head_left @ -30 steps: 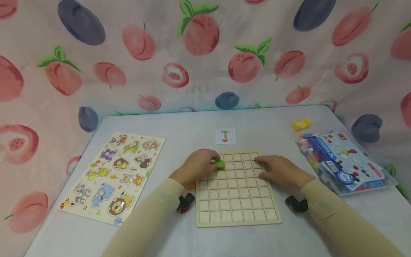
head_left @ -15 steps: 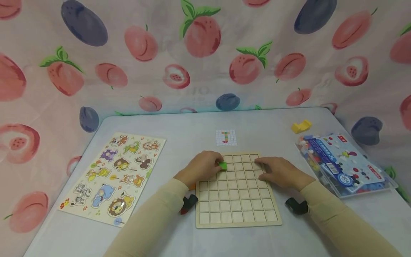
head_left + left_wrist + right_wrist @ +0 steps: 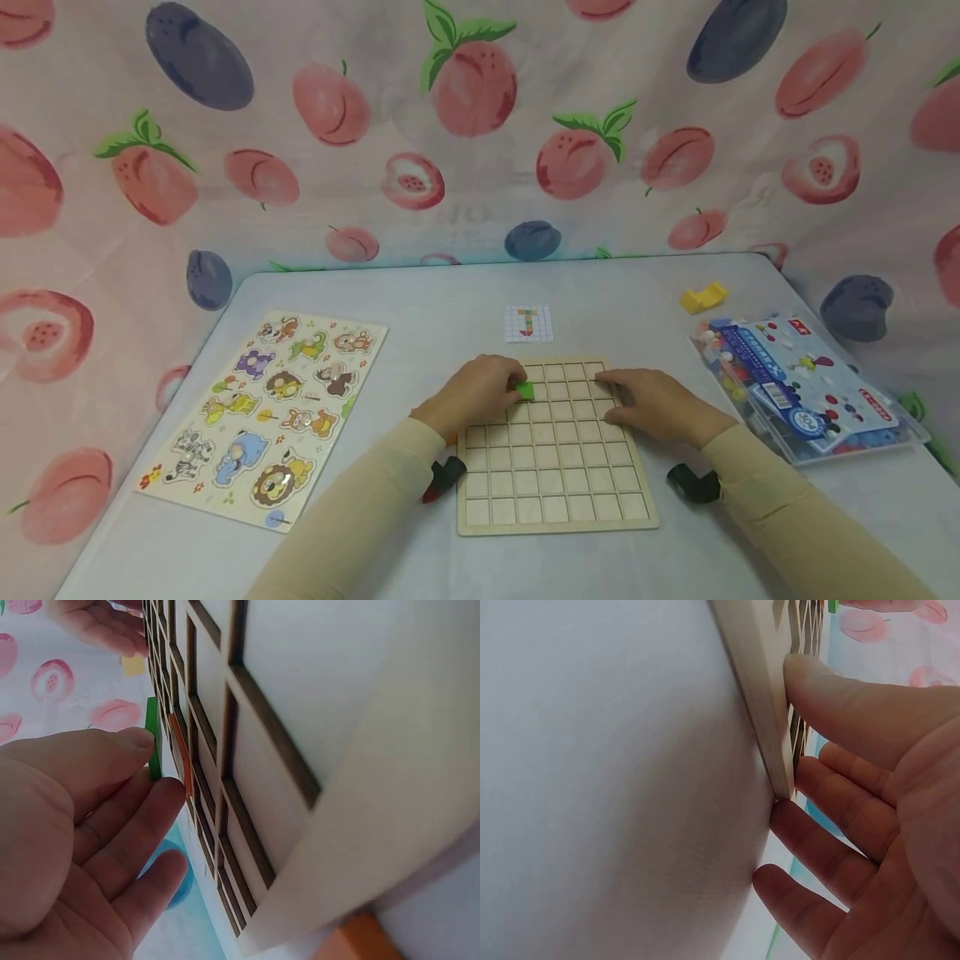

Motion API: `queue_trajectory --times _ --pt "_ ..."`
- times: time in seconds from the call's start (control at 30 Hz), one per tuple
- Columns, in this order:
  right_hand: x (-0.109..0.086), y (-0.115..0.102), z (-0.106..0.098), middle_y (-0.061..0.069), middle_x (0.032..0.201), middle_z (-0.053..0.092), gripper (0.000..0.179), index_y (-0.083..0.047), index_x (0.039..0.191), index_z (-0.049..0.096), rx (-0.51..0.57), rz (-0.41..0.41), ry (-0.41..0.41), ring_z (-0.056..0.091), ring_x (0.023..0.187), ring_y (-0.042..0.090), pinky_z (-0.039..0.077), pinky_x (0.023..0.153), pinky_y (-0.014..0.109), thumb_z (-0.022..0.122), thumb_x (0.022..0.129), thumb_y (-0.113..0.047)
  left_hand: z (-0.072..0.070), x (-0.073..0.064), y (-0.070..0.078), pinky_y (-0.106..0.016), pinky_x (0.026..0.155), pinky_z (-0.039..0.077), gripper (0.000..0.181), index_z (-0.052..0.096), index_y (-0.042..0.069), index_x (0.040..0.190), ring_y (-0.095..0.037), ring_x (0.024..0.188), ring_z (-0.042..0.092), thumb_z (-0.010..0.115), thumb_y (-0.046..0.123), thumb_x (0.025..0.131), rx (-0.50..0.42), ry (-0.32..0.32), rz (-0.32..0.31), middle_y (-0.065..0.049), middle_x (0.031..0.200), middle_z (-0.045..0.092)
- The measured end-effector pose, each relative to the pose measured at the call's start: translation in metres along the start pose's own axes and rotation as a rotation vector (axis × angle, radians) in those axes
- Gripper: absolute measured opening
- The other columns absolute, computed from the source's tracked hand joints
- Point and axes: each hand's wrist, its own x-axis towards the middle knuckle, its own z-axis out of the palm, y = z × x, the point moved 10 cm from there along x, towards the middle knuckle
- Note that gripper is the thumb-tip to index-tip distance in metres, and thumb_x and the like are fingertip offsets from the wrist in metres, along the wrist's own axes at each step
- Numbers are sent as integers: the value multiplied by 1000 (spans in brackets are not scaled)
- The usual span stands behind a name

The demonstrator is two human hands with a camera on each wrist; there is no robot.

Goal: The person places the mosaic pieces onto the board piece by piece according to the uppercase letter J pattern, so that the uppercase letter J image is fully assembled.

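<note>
Seated at the bench [image 3: 420,300], a person pinched a small green block [image 3: 524,389] at the fingertips of the left hand [image 3: 472,392], thumb and forefinger closed on it over the far left corner of a wooden grid board [image 3: 555,500]. The block sat just ahead of that hand's fingers, and in the left wrist view it stood edge-on between the thumb [image 3: 112,746] and the board's cells, with an orange piece [image 3: 180,754] just beyond it, against the grid. The block's long axis could not be told from these views.

The right hand [image 3: 652,402] lay flat on the board's far right edge, fingers straight and holding nothing; the right wrist view showed the thumb [image 3: 840,697] resting against the board's rim. The left hand was plainly the nearer to the block, the right being well apart from it across the grid.

Beyond the left hand's fingertips lay a small pattern card [image 3: 528,323]. To that hand's left was an animal puzzle sheet [image 3: 262,417]. To the right of the right hand lay a plastic packet of pieces [image 3: 802,383], with a yellow block [image 3: 702,297] beyond it.
</note>
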Motion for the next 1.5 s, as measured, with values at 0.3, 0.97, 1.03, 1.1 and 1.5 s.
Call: queue_trajectory --times 0.3,0.97,1.03,1.1,1.5 --pt "0 -2 -1 25 137 56 57 3 138 55 -8 7 1 48 129 46 38 105 58 74 91 -21 2 2 5 -29 80 48 20 72 9 114 -12 84 56 68 17 96 9 -12 22 3 95 66" --pt "-1 -1 1 25 138 55 58 2 140 54 5 24 -8 48 129 46 37 105 59 74 91 -22 10 9 8 -28 83 51 20 72 10 115 -11 90 60 67 15 96 58 -18 25 0 106 70" --pt "-1 -1 2 25 138 55 57 2 140 54 7 27 -9 48 129 46 37 105 59 74 92 -23 10 9 9 -28 83 50 19 72 10 114 -12 90 60 67 14 96 65 -16 34 0 105 70" --pt "-1 -1 2 25 138 55 57 1 140 54 10 30 -10 48 129 46 37 105 59 74 92 -23 9 10 10 -28 83 50 18 72 10 113 -12 91 60 67 14 96 70 -15 40 0 105 70" --pt "-1 -1 1 24 139 55 58 1 140 54 10 42 -10 46 131 46 37 106 59 74 92 -23 8 11 14 -27 80 50 15 73 10 110 -11 86 57 68 15 96 89 -15 62 2 101 69"
